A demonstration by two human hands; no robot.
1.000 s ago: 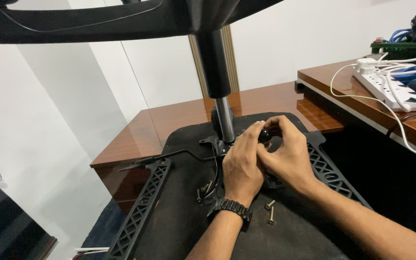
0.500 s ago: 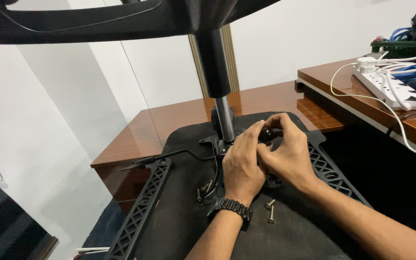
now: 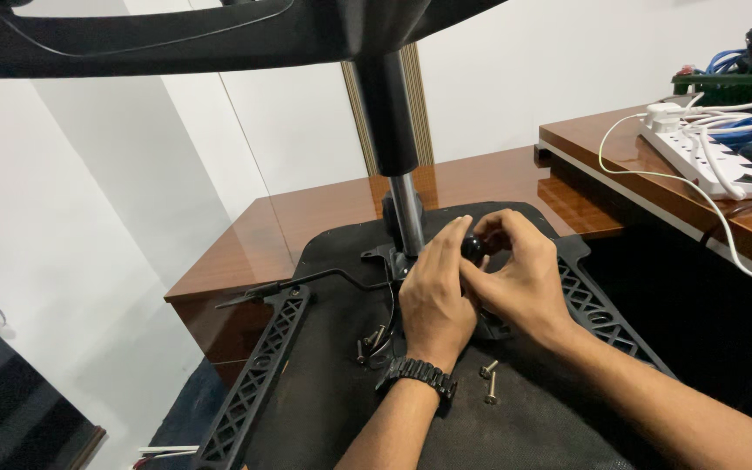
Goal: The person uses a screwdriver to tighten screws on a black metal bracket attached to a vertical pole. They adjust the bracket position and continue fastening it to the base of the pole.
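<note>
An upturned office chair seat (image 3: pixel 324 383) lies on the wooden desk, black fabric underside facing up. Its gas cylinder (image 3: pixel 406 213) rises to the star base overhead. My left hand (image 3: pixel 433 296), with a black wristwatch, and my right hand (image 3: pixel 520 283) meet over the seat mechanism beside the cylinder. Their fingertips close together on a small round black knob (image 3: pixel 473 248). Two loose screws (image 3: pixel 488 381) lie on the fabric just below my right wrist. More screws (image 3: pixel 372 338) lie left of my left hand, next to a thin black lever (image 3: pixel 306 283).
The chair's black star base (image 3: pixel 176 35) spans the top of the view. Two black lattice armrest brackets (image 3: pixel 258 374) flank the seat. A white power strip (image 3: pixel 711 157) with white cables sits on the raised desk section at the right. White walls stand behind.
Both hands have turned slightly on the knob, fingers shifting their grip. The seat and screws have not moved.
</note>
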